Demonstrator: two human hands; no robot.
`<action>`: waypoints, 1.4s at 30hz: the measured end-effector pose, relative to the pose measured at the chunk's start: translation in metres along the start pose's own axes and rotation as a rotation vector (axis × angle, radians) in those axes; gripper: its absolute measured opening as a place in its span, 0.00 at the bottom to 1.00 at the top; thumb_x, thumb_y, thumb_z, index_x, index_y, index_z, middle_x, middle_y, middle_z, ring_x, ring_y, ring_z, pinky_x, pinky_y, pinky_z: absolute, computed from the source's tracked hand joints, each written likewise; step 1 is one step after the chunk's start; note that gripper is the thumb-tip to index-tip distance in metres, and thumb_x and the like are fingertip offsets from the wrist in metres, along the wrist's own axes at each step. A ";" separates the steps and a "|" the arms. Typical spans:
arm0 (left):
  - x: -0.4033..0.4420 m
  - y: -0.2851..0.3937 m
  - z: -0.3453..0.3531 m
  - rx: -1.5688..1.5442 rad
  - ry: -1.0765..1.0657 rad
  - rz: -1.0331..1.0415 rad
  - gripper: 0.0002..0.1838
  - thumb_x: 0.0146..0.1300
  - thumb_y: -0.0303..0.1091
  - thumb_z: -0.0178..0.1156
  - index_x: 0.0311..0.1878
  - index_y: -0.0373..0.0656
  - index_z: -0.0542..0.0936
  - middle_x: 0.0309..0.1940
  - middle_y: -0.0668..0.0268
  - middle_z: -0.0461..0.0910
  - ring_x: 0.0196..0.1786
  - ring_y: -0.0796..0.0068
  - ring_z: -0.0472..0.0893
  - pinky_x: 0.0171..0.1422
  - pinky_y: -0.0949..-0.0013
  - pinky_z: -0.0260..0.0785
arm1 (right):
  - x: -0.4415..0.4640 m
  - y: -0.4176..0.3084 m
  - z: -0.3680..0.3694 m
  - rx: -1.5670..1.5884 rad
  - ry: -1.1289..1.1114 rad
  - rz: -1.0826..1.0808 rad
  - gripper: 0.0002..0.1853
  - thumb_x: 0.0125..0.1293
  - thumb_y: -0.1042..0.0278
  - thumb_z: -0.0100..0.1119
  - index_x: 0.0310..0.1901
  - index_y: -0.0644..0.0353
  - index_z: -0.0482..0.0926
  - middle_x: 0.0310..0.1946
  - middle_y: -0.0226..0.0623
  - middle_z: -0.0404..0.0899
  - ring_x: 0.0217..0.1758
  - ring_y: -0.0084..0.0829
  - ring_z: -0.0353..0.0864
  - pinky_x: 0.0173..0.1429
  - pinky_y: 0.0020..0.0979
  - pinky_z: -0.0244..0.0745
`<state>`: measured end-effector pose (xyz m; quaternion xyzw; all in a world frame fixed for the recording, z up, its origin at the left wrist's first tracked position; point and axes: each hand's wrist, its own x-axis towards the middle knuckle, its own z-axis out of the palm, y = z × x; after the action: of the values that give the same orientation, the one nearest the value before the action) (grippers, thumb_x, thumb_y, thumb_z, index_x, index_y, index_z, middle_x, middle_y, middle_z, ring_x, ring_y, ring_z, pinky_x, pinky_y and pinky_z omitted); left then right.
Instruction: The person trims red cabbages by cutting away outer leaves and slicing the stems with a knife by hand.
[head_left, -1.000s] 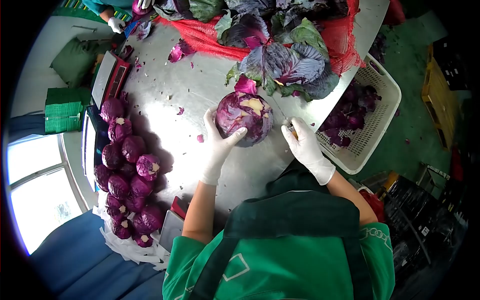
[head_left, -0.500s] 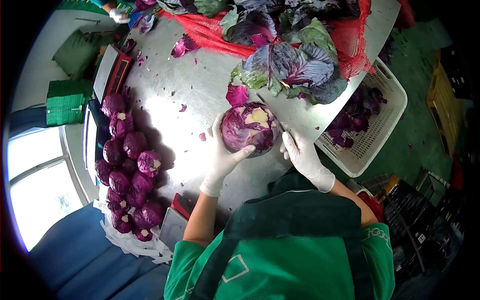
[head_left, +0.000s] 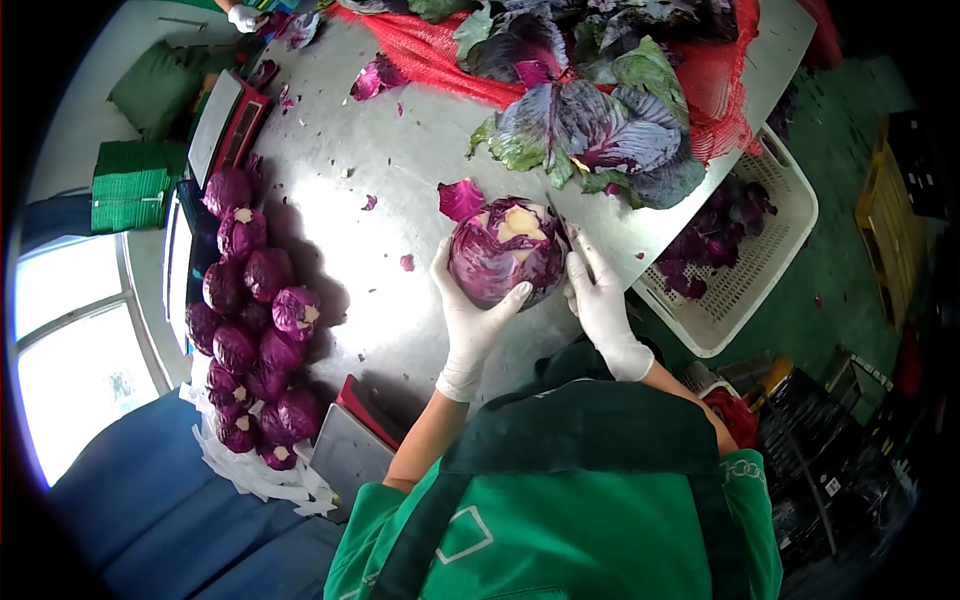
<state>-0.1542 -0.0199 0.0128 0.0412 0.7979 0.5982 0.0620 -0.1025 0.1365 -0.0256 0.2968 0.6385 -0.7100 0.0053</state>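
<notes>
The left hand (head_left: 475, 325) cups a red cabbage (head_left: 508, 260) from the left; the right hand (head_left: 600, 300) grips a knife (head_left: 556, 212) beside it, toward the worktop's (head_left: 390, 190) near edge. Probably heavy, firm and slick, it suits a wide hold around its sides. Trimmed heads (head_left: 268, 270) line the left edge.

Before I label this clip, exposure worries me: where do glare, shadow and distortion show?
In the head view, glare whitens the metal table left of the held red cabbage; the window is blown out; shadow lies beside the piled red cabbages; in that view, outer edges bow and corners go black.
</notes>
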 end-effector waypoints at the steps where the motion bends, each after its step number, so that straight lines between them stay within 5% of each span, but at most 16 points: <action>1: -0.003 0.002 0.001 0.007 0.035 -0.013 0.54 0.48 0.35 0.79 0.71 0.38 0.52 0.65 0.54 0.61 0.68 0.63 0.66 0.72 0.59 0.62 | 0.000 -0.008 0.002 0.143 -0.006 0.109 0.25 0.76 0.55 0.53 0.71 0.50 0.67 0.24 0.24 0.71 0.20 0.16 0.67 0.24 0.21 0.63; 3: -0.008 0.003 -0.002 0.014 0.075 -0.026 0.52 0.50 0.35 0.78 0.71 0.39 0.52 0.65 0.54 0.61 0.68 0.63 0.66 0.73 0.59 0.61 | 0.009 -0.013 -0.011 0.306 0.027 0.347 0.25 0.76 0.57 0.52 0.72 0.46 0.66 0.20 0.22 0.67 0.16 0.15 0.63 0.19 0.20 0.59; 7: -0.013 -0.017 -0.013 -0.481 0.254 -0.279 0.41 0.62 0.30 0.68 0.72 0.44 0.52 0.65 0.56 0.62 0.68 0.65 0.65 0.72 0.59 0.60 | 0.047 0.004 -0.061 0.304 0.041 0.225 0.28 0.76 0.55 0.53 0.74 0.47 0.62 0.19 0.22 0.69 0.15 0.15 0.62 0.18 0.19 0.58; 10: -0.014 -0.017 -0.011 -0.600 0.312 -0.308 0.41 0.63 0.30 0.67 0.72 0.45 0.52 0.65 0.57 0.62 0.68 0.65 0.64 0.73 0.60 0.59 | 0.065 -0.025 -0.077 0.082 0.192 0.207 0.33 0.75 0.51 0.55 0.76 0.48 0.58 0.21 0.24 0.72 0.15 0.13 0.62 0.18 0.18 0.57; 14: -0.020 -0.001 0.003 -0.439 0.322 -0.265 0.43 0.61 0.30 0.68 0.72 0.44 0.51 0.67 0.56 0.59 0.70 0.65 0.62 0.74 0.59 0.57 | 0.041 -0.036 -0.046 -0.523 0.230 -0.226 0.29 0.68 0.57 0.63 0.68 0.52 0.67 0.22 0.35 0.76 0.23 0.30 0.77 0.34 0.36 0.74; 16: -0.020 0.006 0.006 -0.372 0.308 -0.245 0.45 0.59 0.29 0.69 0.72 0.42 0.49 0.67 0.56 0.59 0.71 0.64 0.62 0.74 0.60 0.57 | 0.028 -0.041 -0.024 -0.430 -0.056 -0.240 0.26 0.64 0.61 0.67 0.62 0.52 0.73 0.24 0.32 0.76 0.27 0.27 0.78 0.36 0.31 0.75; 19: -0.017 0.009 0.003 -0.339 0.266 -0.252 0.45 0.59 0.29 0.69 0.72 0.43 0.49 0.67 0.56 0.59 0.71 0.64 0.62 0.75 0.61 0.58 | 0.034 -0.056 0.004 -0.345 -0.298 -0.619 0.25 0.58 0.64 0.74 0.55 0.60 0.77 0.41 0.29 0.74 0.47 0.25 0.72 0.55 0.27 0.69; 25: -0.009 0.011 -0.004 -0.580 0.289 -0.351 0.42 0.62 0.28 0.68 0.71 0.43 0.50 0.67 0.56 0.60 0.69 0.65 0.64 0.73 0.60 0.60 | 0.063 -0.060 -0.003 -0.552 -0.659 -0.335 0.23 0.54 0.66 0.77 0.48 0.61 0.76 0.49 0.34 0.69 0.55 0.28 0.72 0.63 0.28 0.65; 29: -0.005 -0.006 -0.014 -0.595 0.258 -0.341 0.41 0.63 0.29 0.67 0.71 0.43 0.50 0.66 0.56 0.61 0.68 0.65 0.66 0.71 0.60 0.62 | 0.066 -0.051 0.009 -0.194 -0.441 -0.554 0.25 0.54 0.67 0.77 0.50 0.59 0.74 0.47 0.33 0.71 0.55 0.28 0.72 0.63 0.27 0.65; 37: 0.000 0.001 -0.018 -0.472 0.208 -0.339 0.41 0.62 0.30 0.68 0.69 0.42 0.51 0.65 0.56 0.62 0.67 0.65 0.66 0.71 0.60 0.63 | 0.077 -0.067 0.015 -0.471 -0.574 -0.497 0.25 0.51 0.59 0.79 0.41 0.60 0.72 0.39 0.32 0.68 0.47 0.32 0.67 0.59 0.32 0.64; 42: 0.006 0.012 -0.017 -0.574 0.227 -0.394 0.40 0.63 0.32 0.68 0.69 0.41 0.51 0.65 0.55 0.63 0.67 0.64 0.67 0.71 0.60 0.63 | 0.070 -0.060 0.010 -0.211 -0.569 -0.343 0.19 0.60 0.63 0.72 0.45 0.64 0.75 0.38 0.28 0.76 0.44 0.21 0.72 0.55 0.25 0.69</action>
<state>-0.1623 -0.0322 0.0291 -0.1989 0.5917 0.7753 0.0960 -0.1878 0.1643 -0.0015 -0.0268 0.7218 -0.6851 0.0944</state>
